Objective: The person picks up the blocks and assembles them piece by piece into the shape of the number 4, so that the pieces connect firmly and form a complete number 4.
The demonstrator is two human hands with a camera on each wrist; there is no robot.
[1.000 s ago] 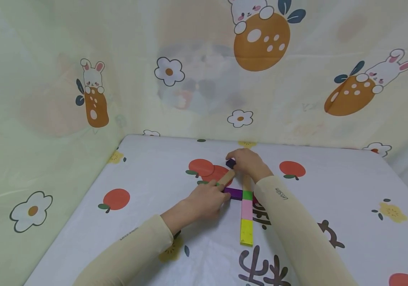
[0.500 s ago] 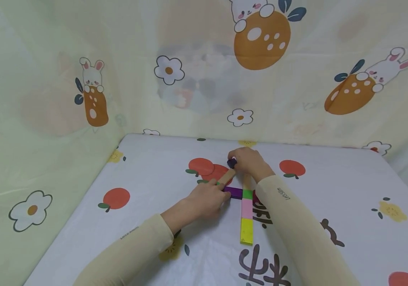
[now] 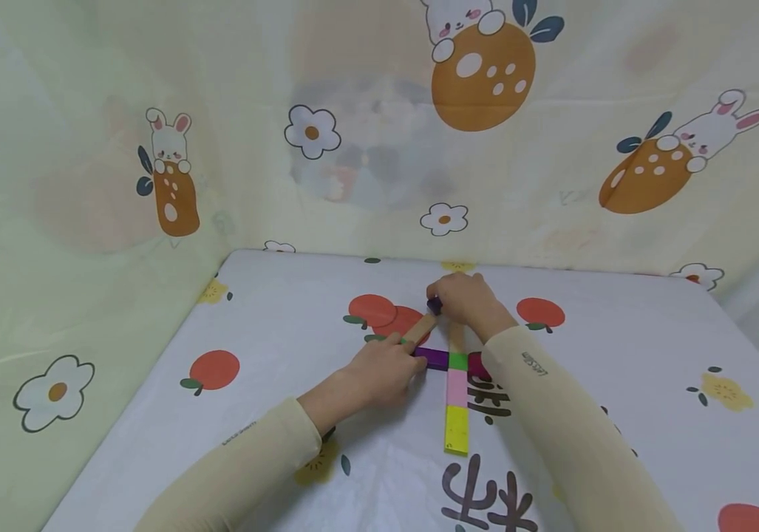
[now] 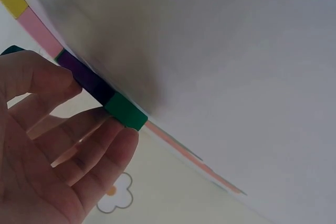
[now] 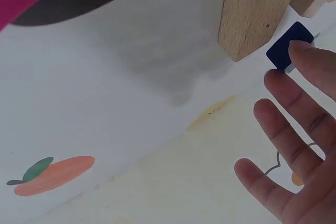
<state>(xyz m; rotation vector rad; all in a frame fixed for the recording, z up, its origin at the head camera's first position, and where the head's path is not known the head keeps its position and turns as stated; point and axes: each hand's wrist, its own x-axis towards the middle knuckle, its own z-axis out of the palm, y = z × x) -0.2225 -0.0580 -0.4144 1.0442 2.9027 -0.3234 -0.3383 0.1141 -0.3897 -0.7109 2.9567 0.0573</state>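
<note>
My right hand pinches a small dark purple block between thumb and forefinger, near the far ends of two wooden blocks. In the right wrist view this block looks navy, beside the end of a wooden block; the other fingers are spread. My left hand touches the left end of a purple block and a green block, its fingers fairly straight in the left wrist view. A slanted wooden block runs from those fingertips toward the upright wooden block.
A column of a green block, a pink block and a yellow block runs toward me. A magenta block lies to its right, partly hidden by the right sleeve. A patterned curtain stands behind the white printed cloth.
My right hand has shifted slightly to the right and nearer, bringing the dark purple block closer to the wooden ends. My left hand stays in place.
</note>
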